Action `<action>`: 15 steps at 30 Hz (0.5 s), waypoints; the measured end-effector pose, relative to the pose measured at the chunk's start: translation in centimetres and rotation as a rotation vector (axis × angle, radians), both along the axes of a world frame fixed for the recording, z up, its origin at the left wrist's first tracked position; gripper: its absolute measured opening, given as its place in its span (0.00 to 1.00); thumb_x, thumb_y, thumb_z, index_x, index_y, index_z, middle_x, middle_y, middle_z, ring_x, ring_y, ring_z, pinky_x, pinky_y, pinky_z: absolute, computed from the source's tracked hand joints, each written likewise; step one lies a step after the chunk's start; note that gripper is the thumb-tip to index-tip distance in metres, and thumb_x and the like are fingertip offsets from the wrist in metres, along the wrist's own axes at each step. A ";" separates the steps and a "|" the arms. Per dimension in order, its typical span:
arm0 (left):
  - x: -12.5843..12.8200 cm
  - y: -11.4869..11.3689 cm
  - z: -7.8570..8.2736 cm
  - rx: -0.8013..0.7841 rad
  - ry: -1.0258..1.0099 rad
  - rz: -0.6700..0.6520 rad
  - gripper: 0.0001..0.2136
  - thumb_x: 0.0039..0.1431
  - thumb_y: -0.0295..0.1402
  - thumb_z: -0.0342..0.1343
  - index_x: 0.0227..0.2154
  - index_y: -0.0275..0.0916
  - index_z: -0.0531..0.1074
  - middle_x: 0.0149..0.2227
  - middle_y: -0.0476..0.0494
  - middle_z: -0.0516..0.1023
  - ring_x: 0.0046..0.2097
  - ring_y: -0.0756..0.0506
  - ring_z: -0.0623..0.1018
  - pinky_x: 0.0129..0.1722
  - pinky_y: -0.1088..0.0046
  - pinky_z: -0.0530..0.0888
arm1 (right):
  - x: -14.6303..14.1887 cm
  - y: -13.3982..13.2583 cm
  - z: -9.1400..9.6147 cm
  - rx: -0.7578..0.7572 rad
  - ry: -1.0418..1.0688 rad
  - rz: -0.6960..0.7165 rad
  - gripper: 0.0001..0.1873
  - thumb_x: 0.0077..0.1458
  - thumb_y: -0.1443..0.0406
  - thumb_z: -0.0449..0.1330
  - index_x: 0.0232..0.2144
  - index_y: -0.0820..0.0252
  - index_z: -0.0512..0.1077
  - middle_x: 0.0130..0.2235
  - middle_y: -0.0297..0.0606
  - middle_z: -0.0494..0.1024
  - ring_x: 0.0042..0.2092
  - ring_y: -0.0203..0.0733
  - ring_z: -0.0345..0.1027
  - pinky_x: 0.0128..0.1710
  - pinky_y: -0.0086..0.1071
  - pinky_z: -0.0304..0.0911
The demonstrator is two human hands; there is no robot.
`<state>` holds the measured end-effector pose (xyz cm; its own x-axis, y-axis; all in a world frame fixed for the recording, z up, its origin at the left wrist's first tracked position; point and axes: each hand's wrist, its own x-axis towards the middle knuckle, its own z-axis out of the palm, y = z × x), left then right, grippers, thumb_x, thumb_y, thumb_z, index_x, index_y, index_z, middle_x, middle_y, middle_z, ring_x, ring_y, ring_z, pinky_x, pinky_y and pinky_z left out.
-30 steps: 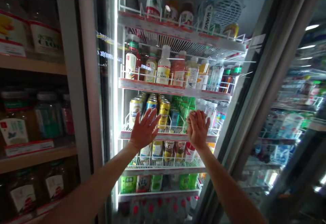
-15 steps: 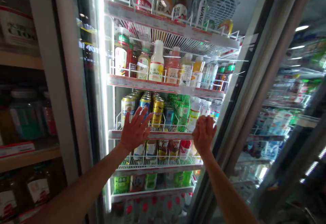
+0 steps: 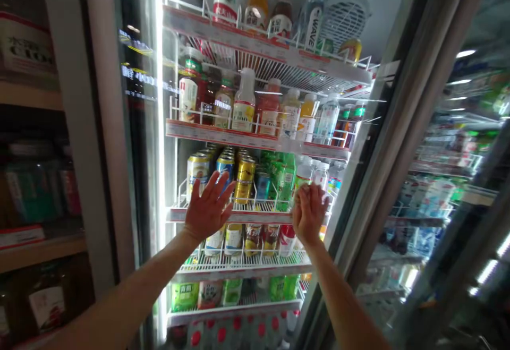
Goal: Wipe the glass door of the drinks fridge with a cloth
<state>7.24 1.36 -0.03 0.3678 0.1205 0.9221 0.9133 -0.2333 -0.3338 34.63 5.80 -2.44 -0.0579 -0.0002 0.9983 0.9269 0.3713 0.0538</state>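
I face an open drinks fridge with several wire shelves. My left hand (image 3: 207,209) is raised with its fingers spread, in front of the cans (image 3: 223,172) on the middle shelf (image 3: 255,216), holding nothing. My right hand (image 3: 307,213) is up at the same shelf's right part, fingers loosely curled toward the clear bottles (image 3: 314,173) and green bottles (image 3: 283,175). Whether it grips anything is hidden behind the back of the hand.
The fridge's glass door (image 3: 402,143) stands swung open at the right. Upper shelves hold tall juice and tea bottles (image 3: 244,100); lower shelves hold small bottles (image 3: 247,236) and green-labelled drinks (image 3: 185,294). Wooden shelves with jars (image 3: 35,190) stand to the left.
Both hands stay raised at the middle shelf. My right hand drifted right, then came back left with fingers curled. The view has shifted, so the fridge sits further left.
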 end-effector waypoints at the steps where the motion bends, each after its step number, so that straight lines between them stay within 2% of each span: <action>1: 0.0 0.0 0.0 0.001 -0.001 0.004 0.30 0.60 0.37 0.47 0.63 0.43 0.45 0.63 0.41 0.54 0.66 0.44 0.47 0.64 0.54 0.42 | 1.0 0.3 0.4 0.015 0.088 -0.027 0.25 0.58 0.65 0.49 0.58 0.56 0.59 0.60 0.51 0.60 0.63 0.55 0.49 0.58 0.59 0.46; 3: 0.1 0.0 0.0 -0.002 -0.001 0.013 0.30 0.60 0.37 0.47 0.63 0.43 0.44 0.63 0.41 0.56 0.66 0.44 0.47 0.64 0.54 0.42 | 2.1 0.9 1.3 0.066 0.283 -0.063 0.26 0.58 0.65 0.47 0.59 0.59 0.58 0.60 0.55 0.59 0.62 0.57 0.51 0.56 0.60 0.48; 5: 0.1 0.0 0.0 0.003 -0.008 0.011 0.30 0.60 0.37 0.47 0.63 0.42 0.45 0.62 0.41 0.57 0.66 0.44 0.47 0.64 0.54 0.41 | 0.8 1.0 1.9 0.108 0.347 -0.056 0.26 0.58 0.66 0.47 0.59 0.60 0.57 0.60 0.56 0.59 0.62 0.56 0.51 0.55 0.59 0.50; 8: 0.1 0.0 0.0 0.003 -0.006 0.004 0.29 0.60 0.38 0.46 0.63 0.42 0.45 0.62 0.41 0.57 0.66 0.44 0.47 0.64 0.55 0.40 | -3.9 -0.1 1.7 0.066 0.128 0.019 0.25 0.57 0.67 0.49 0.58 0.57 0.58 0.60 0.52 0.60 0.64 0.52 0.48 0.58 0.55 0.49; 10: 0.1 0.0 0.0 0.003 -0.006 0.005 0.29 0.61 0.38 0.45 0.63 0.43 0.44 0.62 0.42 0.57 0.66 0.44 0.48 0.64 0.55 0.40 | -5.9 -0.8 1.3 0.013 -0.070 0.074 0.24 0.57 0.66 0.50 0.57 0.53 0.61 0.60 0.46 0.61 0.64 0.50 0.47 0.60 0.54 0.45; 12: 0.1 -0.1 0.0 0.005 -0.004 0.002 0.29 0.61 0.37 0.46 0.63 0.42 0.45 0.62 0.41 0.58 0.66 0.44 0.48 0.64 0.55 0.40 | -5.4 -0.9 1.4 0.001 -0.163 0.089 0.24 0.56 0.66 0.50 0.55 0.51 0.62 0.60 0.44 0.61 0.64 0.49 0.48 0.61 0.54 0.43; 15: 0.1 -0.2 0.0 -0.006 -0.008 -0.004 0.29 0.60 0.37 0.47 0.63 0.41 0.45 0.61 0.40 0.59 0.66 0.44 0.48 0.64 0.55 0.41 | -1.5 0.3 2.4 0.046 0.041 0.015 0.24 0.57 0.65 0.48 0.56 0.55 0.62 0.60 0.48 0.61 0.63 0.52 0.50 0.59 0.57 0.45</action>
<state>7.35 1.17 0.00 0.3608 0.1248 0.9242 0.9150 -0.2390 -0.3250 33.08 6.07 -0.01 -0.0161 -0.0468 0.9988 0.9231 0.3833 0.0328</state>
